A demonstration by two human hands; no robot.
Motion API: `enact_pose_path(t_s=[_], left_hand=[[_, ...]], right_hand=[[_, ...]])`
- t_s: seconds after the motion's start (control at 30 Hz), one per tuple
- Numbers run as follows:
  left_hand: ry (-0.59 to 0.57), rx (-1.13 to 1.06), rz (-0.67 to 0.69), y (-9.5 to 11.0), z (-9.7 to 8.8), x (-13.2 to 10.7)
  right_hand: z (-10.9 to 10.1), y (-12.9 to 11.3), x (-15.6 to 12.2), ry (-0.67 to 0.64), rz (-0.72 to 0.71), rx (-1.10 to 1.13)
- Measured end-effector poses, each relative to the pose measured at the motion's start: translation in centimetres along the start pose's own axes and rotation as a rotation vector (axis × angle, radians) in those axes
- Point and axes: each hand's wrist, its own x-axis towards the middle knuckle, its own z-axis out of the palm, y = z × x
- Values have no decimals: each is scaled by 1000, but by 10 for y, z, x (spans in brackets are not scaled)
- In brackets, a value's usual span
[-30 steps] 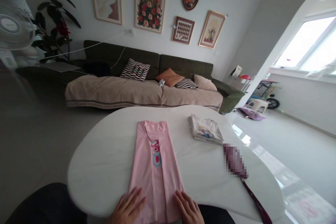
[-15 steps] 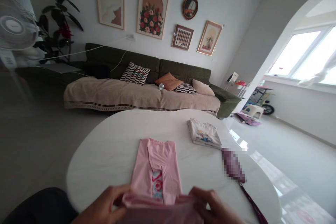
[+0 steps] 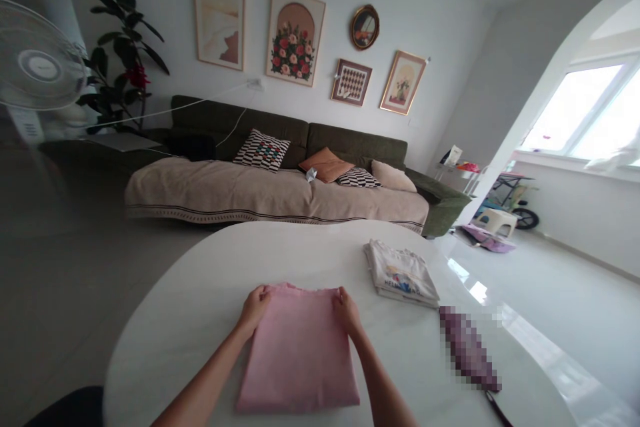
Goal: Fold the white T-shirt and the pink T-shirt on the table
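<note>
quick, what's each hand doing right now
Left hand: closed on the far left corner of the folded pink shirt.
Right hand: closed on its far right corner.

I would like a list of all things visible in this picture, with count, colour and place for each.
pink shirt: 1, pink, folded, near table edge
white shirts: small folded stack, white with print, table right
table: 1, white, foreground
blurred object: 1, purple, table right, with dark strap
sofa: 1, dark green, beige cover, against wall
cushions: 4, two checked, one orange, one beige, on sofa
pictures: 5, framed, wall
plant: 1, green, left corner
fan: 1, white, far left
left hand: shirt's far left corner
right hand: shirt's far right corner
</note>
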Motion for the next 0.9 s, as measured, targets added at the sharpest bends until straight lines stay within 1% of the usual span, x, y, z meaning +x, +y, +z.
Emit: enact_pose_path(t_s=[0.1, 0.17, 0.37, 0.43, 0.53, 0.6, 0.63, 0.67, 0.73, 0.83, 0.87, 0.9], left_hand=[[-1, 64, 74, -1, 2, 12], [6, 114, 94, -2, 5, 19], [78, 243, 72, -4, 13, 28], [46, 249, 44, -2, 11, 31], [-61, 207, 21, 7, 2, 35], [-116, 139, 52, 21, -10, 35], [-130, 94, 85, 31, -18, 33], [-138, 43, 127, 42, -27, 31], [-149, -58, 229, 68, -48, 24], [-188, -189, 374, 105, -80, 4], [-208, -219, 428, 112, -87, -5], [-223, -234, 482, 116, -93, -16]], right_hand=[[3, 6, 7, 11, 13, -70], [4, 5, 12, 9, 28, -124], [6, -7, 17, 31, 68, -254], [5, -11, 16, 22, 62, -258], [-4, -18, 16, -48, 40, -216], [-19, -28, 18, -86, 8, -169], [-30, -34, 19, -86, -19, -142], [-44, -42, 19, -68, -55, -113], [-78, -60, 15, 8, -153, -49], [-125, -85, -6, 126, -311, 31], [-136, -90, -18, 166, -364, 52], [-141, -91, -30, 206, -418, 71]])
